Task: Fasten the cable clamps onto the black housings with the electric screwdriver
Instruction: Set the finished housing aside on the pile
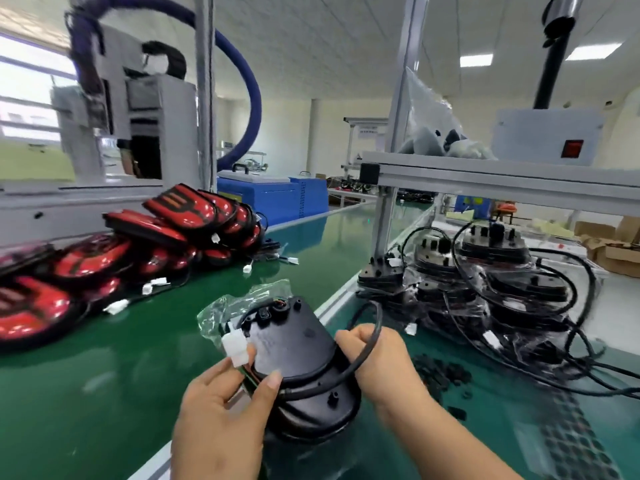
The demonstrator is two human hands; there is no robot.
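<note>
A black housing lies back side up in front of me, partly over the green belt's edge, with clear plastic wrap bunched at its far end. My left hand pinches the wire just below its white connector. Its black cable loops over my right hand, which grips that cable against the housing's right side. Small black cable clamps lie scattered on the mat to the right. No electric screwdriver can be made out.
A pile of red-lensed lamps with white plugs covers the belt's left side. Stacked black housings with tangled cables stand at the right under an aluminium shelf. Blue crates sit further back.
</note>
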